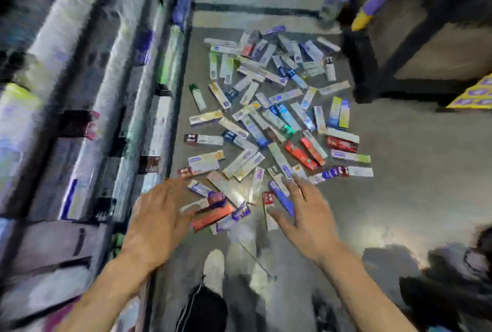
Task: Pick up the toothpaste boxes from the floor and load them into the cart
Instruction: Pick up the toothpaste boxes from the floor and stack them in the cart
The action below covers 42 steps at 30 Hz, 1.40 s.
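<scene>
Just ahead of both open hands, toothpaste boxes across floor.

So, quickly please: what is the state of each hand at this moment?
Left hand: open, fingers spread over the toothpaste boxes, holding nothing.
Right hand: open, fingers spread above the boxes, holding nothing.

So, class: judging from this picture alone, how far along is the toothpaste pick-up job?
Nothing looks loaded yet: dozens of colourful cardboard toothpaste boxes cover the grey floor. In hand: nothing; the left hand and right hand reach open over the nearest boxes. Left: nearly everything. No cart can be made out.
</scene>
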Available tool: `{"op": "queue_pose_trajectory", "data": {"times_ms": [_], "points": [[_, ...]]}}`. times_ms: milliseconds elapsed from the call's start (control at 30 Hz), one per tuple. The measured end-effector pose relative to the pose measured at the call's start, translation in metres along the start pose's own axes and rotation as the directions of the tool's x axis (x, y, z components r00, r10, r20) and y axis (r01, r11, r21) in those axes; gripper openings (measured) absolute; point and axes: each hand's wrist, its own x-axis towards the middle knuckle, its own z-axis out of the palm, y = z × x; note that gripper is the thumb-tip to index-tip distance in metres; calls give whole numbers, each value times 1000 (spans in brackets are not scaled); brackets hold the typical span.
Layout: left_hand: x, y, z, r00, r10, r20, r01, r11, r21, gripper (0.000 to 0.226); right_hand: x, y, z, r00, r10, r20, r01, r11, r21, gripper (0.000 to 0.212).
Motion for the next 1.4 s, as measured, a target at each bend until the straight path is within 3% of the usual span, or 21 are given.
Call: {"op": "queue_pose_trajectory", "data": {"times_ms": [167,333,433,733,833,1033,1167,1400], "points": [[35,-59,67,988,-69,136,71,997,-11,74,70,-6,87,989,-29,146,32,999,-18,71],[49,-92,177,977,-59,203,77,994,-79,69,104,23,195,967,-65,245,75,997,-32,73],[51,-106,239,952,-125,280,142,989,-42,71,115,44,262,947,-89,307,105,994,-34,68],[71,-139,418,912,-240,334,277,958,-68,83,129,111,444,864,-172,474,226,972,-58,74],[82,-148,455,890,-277,362,324,943,-77,83,135,123,484,852,-183,491,239,970,-54,75],[77,-151,525,900,-149,409,209,972,-108,69,138,164,546,830,-100,548,172,982,-81,82],[76,-150,561,884,-169,436,261,952,-160,67,136,185,567,808,-79,584,185,975,-124,87],[101,-147,601,895,-130,427,194,975,-111,55,136,196,582,855,-118,504,216,966,-142,76]]}}
